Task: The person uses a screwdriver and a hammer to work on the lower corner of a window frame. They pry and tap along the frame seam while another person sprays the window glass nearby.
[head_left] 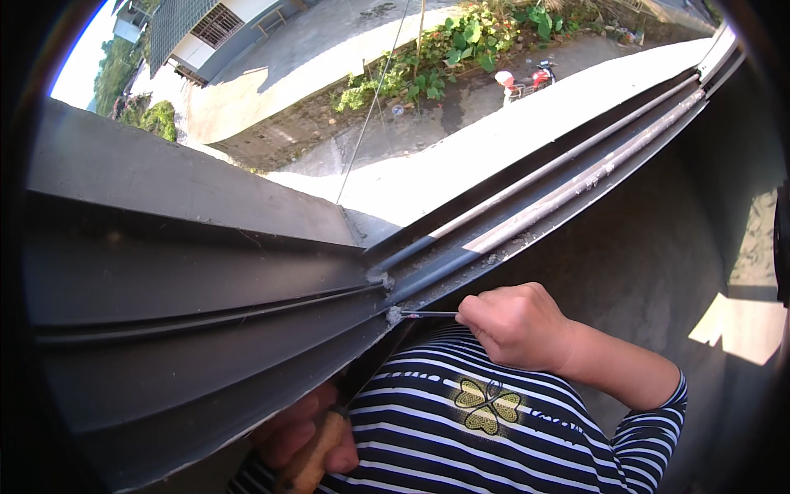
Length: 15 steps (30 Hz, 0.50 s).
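"Where is the grey crumbly lump (394,315) sitting?"

"It's sitting at the near edge of the window frame (206,272), at the corner where its two runs are meeting, left of the right hand (522,329)."

"What is that hand gripping?"

"It's pinching a thin rod (432,314) between thumb and curled fingers. The rod's long axis is running almost level, leftward from the fingertips, and its far end is reaching the lump. Whether it's pressing in, I can't tell."

"Is the left hand (286,432) lying any nearer?"

"No, the right is lying nearer. The left is resting lower, in shadow beneath the frame's edge, and its fingers are wrapping a wooden handle (317,457) that is slanting up and rightward, roughly toward that same corner."
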Motion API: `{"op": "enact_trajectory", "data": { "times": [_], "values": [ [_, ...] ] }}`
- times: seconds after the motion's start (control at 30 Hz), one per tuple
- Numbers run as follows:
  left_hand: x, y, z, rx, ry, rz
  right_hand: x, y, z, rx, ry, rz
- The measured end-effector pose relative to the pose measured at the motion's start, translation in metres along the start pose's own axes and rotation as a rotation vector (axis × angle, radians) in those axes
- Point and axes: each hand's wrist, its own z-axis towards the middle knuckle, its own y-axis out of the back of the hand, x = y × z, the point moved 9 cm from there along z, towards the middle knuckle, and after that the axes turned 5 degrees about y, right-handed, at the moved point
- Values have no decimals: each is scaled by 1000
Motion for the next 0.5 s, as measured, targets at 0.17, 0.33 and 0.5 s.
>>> {"op": "enact_trajectory", "data": {
  "times": [0.17,0.33,0.5],
  "values": [
    [-3,-4,6,-63,-132,14,32,25,15,141,78,-436],
    [2,-3,-1,-88,-114,6,66,17,41,260,372,-660],
    [6,7,-13,-151,-182,14,56,18,41,233,358,-531]
  ]
}}
